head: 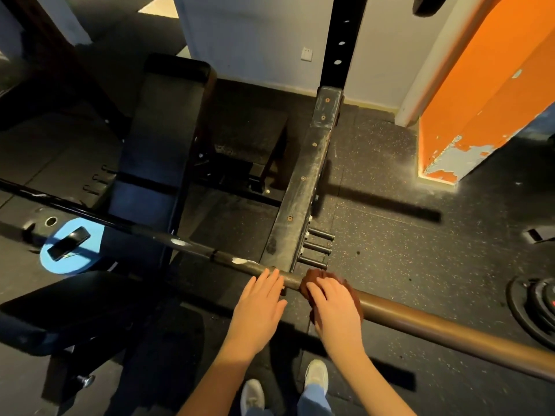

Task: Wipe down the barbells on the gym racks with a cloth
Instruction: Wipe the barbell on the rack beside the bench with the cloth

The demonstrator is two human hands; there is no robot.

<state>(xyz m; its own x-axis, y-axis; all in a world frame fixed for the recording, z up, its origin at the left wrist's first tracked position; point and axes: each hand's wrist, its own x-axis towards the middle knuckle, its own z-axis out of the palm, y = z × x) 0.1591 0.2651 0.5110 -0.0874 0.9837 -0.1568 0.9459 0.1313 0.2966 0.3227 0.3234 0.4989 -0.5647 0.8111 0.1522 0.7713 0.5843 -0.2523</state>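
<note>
Far left: a blue disc (87,256) on the floor carries one dark phone (68,243) lying flat, beside a black padded bench (162,139); the barbell (192,244) runs above them from upper left to lower right, across the rack (303,187). Hands: the left hand (258,304) is palm down with fingers straight, resting on the knurled shaft. Just beside it, the right hand (333,307) curls over the brown cloth (315,277) bunched round the bar where the bronze sleeve begins; black weight plates (537,307) lie on the floor at far right.
</note>
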